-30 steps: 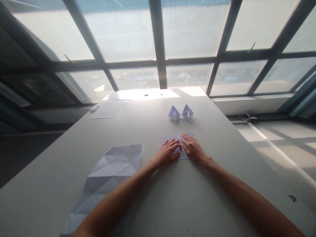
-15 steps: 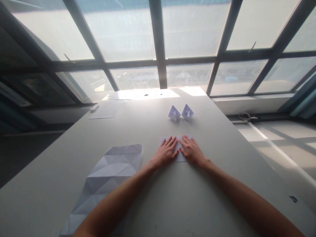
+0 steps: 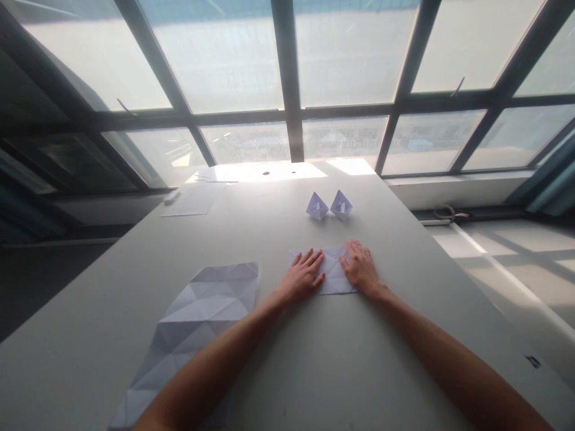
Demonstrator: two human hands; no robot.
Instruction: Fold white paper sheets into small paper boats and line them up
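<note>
Head view: a broad white table (image 3: 341,359) bears a large, creased white paper sheet (image 3: 206,302) at left. Near the middle lies a flat, folded white paper rectangle (image 3: 332,266). Left hand (image 3: 303,275) and right hand (image 3: 360,268), apart, rest palm-down on its opposite ends, fingers extended. Beyond stand two pointed white paper shapes (image 3: 317,209).

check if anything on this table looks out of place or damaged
Nothing looks spilled or torn. One small dark mark near the right edge of the white table stands out, too small to identify. The small flat paper and large sheet at left are creased, but the lines look like folds, not damage.
</note>
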